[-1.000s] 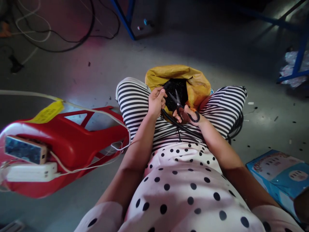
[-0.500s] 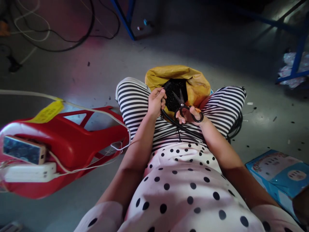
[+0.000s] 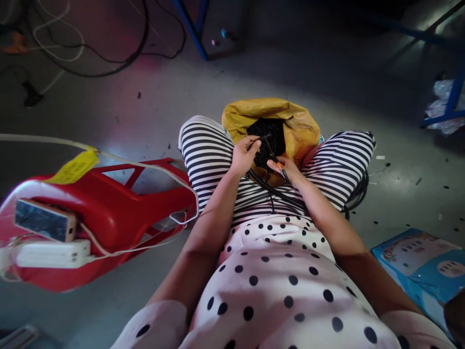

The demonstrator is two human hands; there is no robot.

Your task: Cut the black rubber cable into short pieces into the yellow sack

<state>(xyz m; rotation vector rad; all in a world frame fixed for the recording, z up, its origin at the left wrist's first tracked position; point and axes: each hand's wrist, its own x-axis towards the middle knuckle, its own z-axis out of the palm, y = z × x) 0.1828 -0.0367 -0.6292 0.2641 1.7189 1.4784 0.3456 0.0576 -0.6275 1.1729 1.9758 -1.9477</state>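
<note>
Between my knees stands a yellow sack [image 3: 301, 131] with its mouth rolled open, and many small black pieces [image 3: 278, 133] lie inside. My left hand [image 3: 245, 154] is closed on a black cable [image 3: 267, 186] at the sack's left rim; the cable runs down across my lap to the right. Black-handled scissors [image 3: 284, 173] are gripped in my right hand [image 3: 288, 169] at the near rim. Their blades point up and left, toward the fingers of my left hand. Against the dark pieces, the blade tips and the cable end are hard to make out.
To my left lies a red plastic stool [image 3: 109, 203] bearing a phone [image 3: 45, 220] and a white power strip [image 3: 54, 253]. A coil of black cable [image 3: 358, 191] rests by my right knee. A blue box [image 3: 417, 261] sits at the lower right. Blue metal legs [image 3: 194, 31] stand ahead.
My right hand has turned the scissors and brought their blades toward my left hand, with the handles closer together. My left hand has shifted slightly right over the sack, and the view has drifted slightly.
</note>
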